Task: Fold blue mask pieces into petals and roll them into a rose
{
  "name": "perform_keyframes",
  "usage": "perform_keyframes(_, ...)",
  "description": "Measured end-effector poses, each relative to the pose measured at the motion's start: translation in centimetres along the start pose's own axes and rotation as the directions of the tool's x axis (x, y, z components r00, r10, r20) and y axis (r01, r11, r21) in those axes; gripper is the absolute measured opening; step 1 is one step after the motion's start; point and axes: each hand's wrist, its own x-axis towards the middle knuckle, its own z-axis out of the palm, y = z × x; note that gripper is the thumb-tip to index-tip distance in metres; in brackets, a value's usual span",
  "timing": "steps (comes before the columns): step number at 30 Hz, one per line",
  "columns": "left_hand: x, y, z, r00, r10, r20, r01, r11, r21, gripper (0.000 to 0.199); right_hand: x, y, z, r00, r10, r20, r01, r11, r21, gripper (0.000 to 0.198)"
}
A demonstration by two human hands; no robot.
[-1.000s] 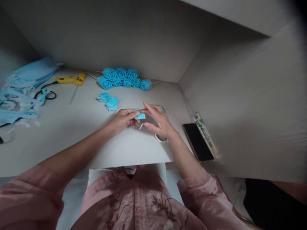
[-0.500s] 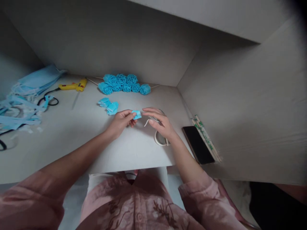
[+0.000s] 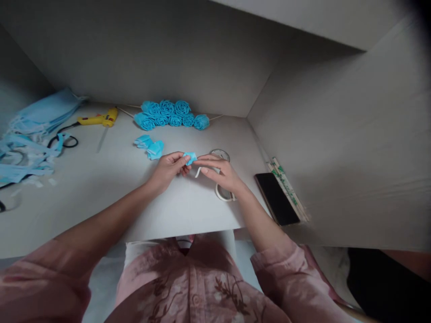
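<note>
My left hand (image 3: 170,169) pinches a small folded piece of light-blue fabric (image 3: 190,158) between thumb and fingers, just above the table. From the right, the stretched fingertips of my right hand (image 3: 220,171) reach the edge of that blue piece. A short white strip, like tape (image 3: 198,172), hangs at my right thumb tip; how it is gripped is partly hidden. Beyond my left hand lie more folded blue pieces (image 3: 155,150). Behind and below my right hand are a round roll (image 3: 220,153) and a pale ring-shaped roll (image 3: 222,194), both partly covered.
Several blue fabric roses on sticks (image 3: 175,120) lie along the back wall. At left are a yellow glue gun (image 3: 101,118), a stack of blue face masks (image 3: 47,110) and mask scraps (image 3: 23,168). A phone (image 3: 276,198) and wrapped sticks (image 3: 290,188) lie by the right wall.
My right hand has moved left with the white strip, and its fingertips now meet the blue piece. My left hand keeps its pinch. The view has shifted slightly.
</note>
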Motion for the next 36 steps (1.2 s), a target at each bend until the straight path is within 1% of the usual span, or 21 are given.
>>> perform_keyframes(5, -0.04, 0.15, 0.05, 1.000, 0.023, -0.014, -0.022, 0.999, 0.035, 0.035, -0.04, -0.10, -0.04, 1.000, 0.028, 0.012, -0.029, 0.997, 0.067, 0.031)
perform_keyframes(10, -0.17, 0.59, 0.32, 0.998, 0.029, -0.048, -0.024, 0.995, 0.092, 0.036, -0.04, 0.03, -0.03, 0.995, 0.094, 0.019, -0.096, 0.977, 0.193, 0.031)
perform_keyframes(15, -0.10, 0.32, 0.35, 0.997, 0.058, -0.045, -0.051, 0.987, 0.155, 0.038, -0.02, 0.26, 0.20, 0.997, 0.074, 0.036, -0.081, 0.954, 0.289, 0.030)
perform_keyframes(20, -0.16, 0.11, 0.33, 0.998, 0.060, -0.032, -0.054, 0.982, 0.180, 0.038, 0.04, 0.36, 0.21, 0.996, 0.088, 0.014, -0.088, 0.953, 0.290, 0.032)
perform_keyframes(25, -0.23, 0.26, 0.36, 0.999, 0.044, 0.001, -0.043, 0.992, 0.121, 0.036, 0.05, 0.53, 0.16, 0.996, 0.090, -0.017, -0.082, 0.958, 0.275, 0.032)
perform_keyframes(34, -0.17, 0.11, 0.12, 0.999, 0.033, 0.011, -0.034, 0.992, 0.122, 0.033, -0.04, 0.35, 0.22, 0.993, 0.119, -0.009, -0.111, 0.946, 0.305, 0.033)
perform_keyframes(36, -0.18, 0.18, 0.13, 0.999, 0.033, 0.007, -0.033, 0.992, 0.121, 0.032, -0.04, 0.29, 0.25, 0.989, 0.147, -0.013, -0.135, 0.939, 0.316, 0.035)
